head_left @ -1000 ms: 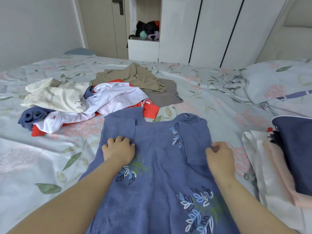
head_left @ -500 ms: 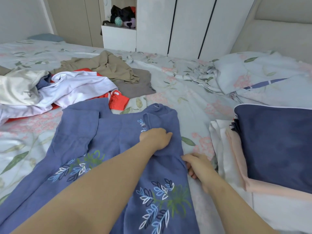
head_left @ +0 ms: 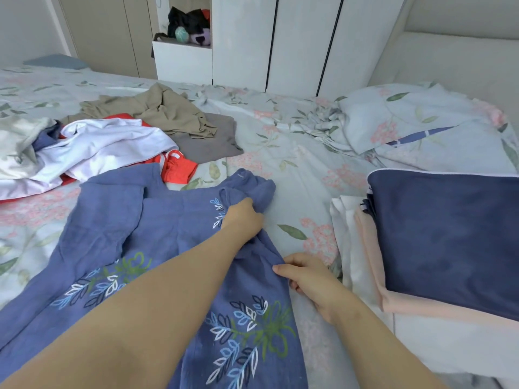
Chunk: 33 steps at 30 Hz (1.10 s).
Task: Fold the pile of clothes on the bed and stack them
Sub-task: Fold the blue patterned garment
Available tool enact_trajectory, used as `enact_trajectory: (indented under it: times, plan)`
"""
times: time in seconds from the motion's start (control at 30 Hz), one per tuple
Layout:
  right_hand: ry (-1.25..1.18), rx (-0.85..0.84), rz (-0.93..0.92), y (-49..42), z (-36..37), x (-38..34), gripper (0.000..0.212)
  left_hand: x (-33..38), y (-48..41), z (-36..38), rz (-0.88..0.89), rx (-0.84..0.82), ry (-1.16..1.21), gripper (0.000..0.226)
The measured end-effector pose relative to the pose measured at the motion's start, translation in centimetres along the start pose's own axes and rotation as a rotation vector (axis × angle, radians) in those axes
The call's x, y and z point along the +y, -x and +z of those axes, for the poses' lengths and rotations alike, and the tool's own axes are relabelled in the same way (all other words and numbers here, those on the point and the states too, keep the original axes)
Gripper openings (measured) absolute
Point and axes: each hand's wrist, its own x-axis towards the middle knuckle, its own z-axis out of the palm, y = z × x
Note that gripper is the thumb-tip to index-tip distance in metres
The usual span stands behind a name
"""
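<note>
Left grip (head_left: pixel 244 217) reaches across, fingers curled round bunched right sleeve of blue embroidered garment (head_left: pixel 174 220). Right grip (head_left: pixel 306 276) pinches same garment's right side edge, thumb on top, fingers tucked under. Garment lies spread on bed (head_left: pixel 295 164), left sleeve turned in. I judge cloth light, limp, not slippery: will sag, so take seams and edges, not middle. Unfolded pile (head_left: pixel 106 144) beyond garment's far-left corner. Folded stack (head_left: pixel 449 242), navy piece on top, to garment's right, apart.
</note>
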Motion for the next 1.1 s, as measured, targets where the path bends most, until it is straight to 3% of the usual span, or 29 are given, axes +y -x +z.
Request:
enact_trajectory:
  times: [0.03,0.13,0.27,0.37,0.53,0.63,0.73,0.9,0.97,1.1]
  plan:
    - [0.002,-0.004,-0.014,0.1,0.5,-0.5,0.013,-0.4,0.0,-0.6,-0.052,0.018,0.193,0.009]
    - [0.020,-0.035,-0.093,0.8,3.3,-2.1,0.014,-2.9,-0.2,-3.1,-0.171,0.023,0.706,0.021]
    - [0.040,-0.137,-0.208,1.9,9.3,-4.9,0.021,-6.1,0.8,-8.8,-0.150,0.158,0.843,0.028]
    - [0.074,-0.223,-0.239,2.3,14.3,-6.3,0.022,-9.5,1.8,-13.7,-0.064,0.263,0.852,0.053]
    - [0.127,-0.376,-0.188,3.2,20.6,-6.3,0.009,-16.7,2.8,-19.0,-0.093,0.372,0.738,0.058]
    - [0.217,-0.383,-0.151,3.6,21.5,-5.4,0.007,-19.8,4.0,-19.1,-0.145,0.201,0.687,0.058]
    - [0.348,-0.302,-0.166,4.2,20.5,-5.0,0.007,-20.3,5.5,-18.4,-0.094,0.143,0.648,0.057]
    - [0.555,-0.291,-0.130,6.8,16.6,-4.6,0.018,-20.0,9.4,-16.5,-0.059,0.015,0.526,0.014]
    - [0.621,-0.339,-0.066,8.1,15.4,-4.3,0.026,-19.6,11.4,-16.0,-0.044,-0.044,0.481,0.016]
    - [0.687,-0.393,-0.025,10.2,14.7,-4.4,0.021,-18.4,15.6,-16.6,-0.227,-0.258,0.387,0.015]
